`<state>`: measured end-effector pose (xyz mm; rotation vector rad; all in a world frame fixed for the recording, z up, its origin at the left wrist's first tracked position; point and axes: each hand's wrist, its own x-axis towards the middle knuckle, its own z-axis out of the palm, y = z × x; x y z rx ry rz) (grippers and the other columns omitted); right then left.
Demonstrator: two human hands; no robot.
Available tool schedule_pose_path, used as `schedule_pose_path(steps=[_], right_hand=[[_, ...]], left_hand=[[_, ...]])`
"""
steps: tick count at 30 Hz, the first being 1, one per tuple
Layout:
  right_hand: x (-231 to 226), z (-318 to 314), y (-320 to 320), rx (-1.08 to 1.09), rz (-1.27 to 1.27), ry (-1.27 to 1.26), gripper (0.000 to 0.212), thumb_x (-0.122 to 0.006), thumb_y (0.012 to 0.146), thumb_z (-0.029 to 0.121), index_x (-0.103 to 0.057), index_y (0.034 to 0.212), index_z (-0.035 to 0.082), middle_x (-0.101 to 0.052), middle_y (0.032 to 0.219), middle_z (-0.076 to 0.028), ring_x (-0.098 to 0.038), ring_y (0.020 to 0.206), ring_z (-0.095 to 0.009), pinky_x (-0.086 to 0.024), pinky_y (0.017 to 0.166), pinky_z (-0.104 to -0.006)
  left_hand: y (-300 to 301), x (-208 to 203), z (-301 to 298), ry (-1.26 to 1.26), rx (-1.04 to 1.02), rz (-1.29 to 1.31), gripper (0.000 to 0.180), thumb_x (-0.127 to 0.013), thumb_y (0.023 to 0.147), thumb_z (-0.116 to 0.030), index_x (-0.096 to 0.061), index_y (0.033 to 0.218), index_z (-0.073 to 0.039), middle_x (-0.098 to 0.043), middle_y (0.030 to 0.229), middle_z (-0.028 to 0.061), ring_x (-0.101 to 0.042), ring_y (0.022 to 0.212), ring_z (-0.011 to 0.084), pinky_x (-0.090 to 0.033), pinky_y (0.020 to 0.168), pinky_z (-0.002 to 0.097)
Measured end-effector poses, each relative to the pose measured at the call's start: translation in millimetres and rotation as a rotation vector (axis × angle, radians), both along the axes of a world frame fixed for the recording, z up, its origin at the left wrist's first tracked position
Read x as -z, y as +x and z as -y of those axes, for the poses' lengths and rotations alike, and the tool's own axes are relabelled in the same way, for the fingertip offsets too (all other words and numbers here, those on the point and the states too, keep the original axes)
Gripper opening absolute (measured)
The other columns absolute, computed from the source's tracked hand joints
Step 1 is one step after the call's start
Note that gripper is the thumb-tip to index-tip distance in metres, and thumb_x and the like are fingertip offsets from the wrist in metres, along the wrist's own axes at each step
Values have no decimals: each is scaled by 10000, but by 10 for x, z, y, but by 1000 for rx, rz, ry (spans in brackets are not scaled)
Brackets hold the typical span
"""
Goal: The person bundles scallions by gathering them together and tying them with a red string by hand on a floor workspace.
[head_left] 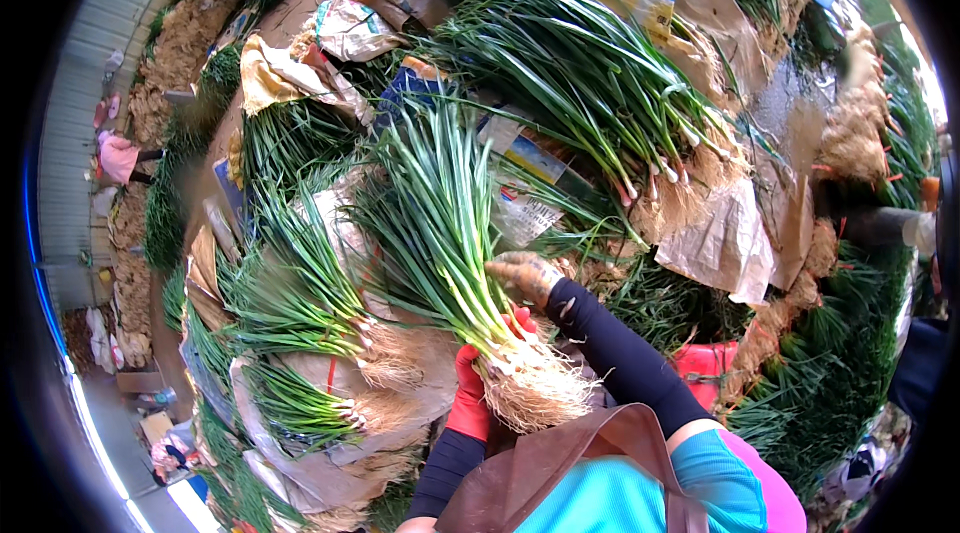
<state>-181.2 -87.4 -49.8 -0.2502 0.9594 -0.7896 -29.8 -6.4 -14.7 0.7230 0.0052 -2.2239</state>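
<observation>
A large bunch of green onions [462,263] rises from my lap area, its leaves pointing away and its pale roots [540,388] toward me. My left hand [472,385], in a red glove, is wrapped round the bunch just above the roots; red fingertips show on its right side. Higher up, my right hand [527,278], in a stained, light-coloured glove, is closed against the right edge of the stalks. Its fingertips are partly hidden. Two smaller bunches of green onions [300,403] lie to the left on a sheet of sacking, roots to the right.
A big heap of green onions [580,83] lies ahead on sacks, its roots facing right. Crumpled sacks [350,28] stand at the far left. A red container [707,373] is beside my right arm. More onion piles [830,353] line the right. People [120,155] are at the far left.
</observation>
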Motion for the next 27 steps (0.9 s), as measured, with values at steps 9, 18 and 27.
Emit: schedule_pose_path(steps=[9, 18, 27], right_hand=[[-101, -399, 84, 275, -60, 14, 161, -633, 824, 194, -537, 764, 79, -516, 582, 2, -444, 419, -68, -344, 346, -216], [458, -1093, -764, -1096, -1077, -402, 323, -619, 770, 342, -629, 956, 77, -639, 784, -92, -630, 717, -217, -494, 674, -354], [-209, 101, -148, -338, -1199, -814, 245, -570, 781, 274, -622, 930, 88, -630, 801, -141, -607, 753, -330, -486, 701, -405]], left_hand=[[114, 222, -77, -65, -23, -125, 662, -616, 715, -491, -496, 1195, -50, -509, 1198, 138, -496, 1074, 284, -405, 919, 448], [-131, -89, -22, -58, -71, -3, 634, -610, 720, -468, -499, 1202, -73, -534, 1160, 100, -494, 1058, 273, -362, 960, 452], [51, 214, -27, -145, 126, -37, 715, -582, 728, -490, -425, 1282, -65, -445, 1288, 138, -445, 1143, 291, -304, 1000, 487]])
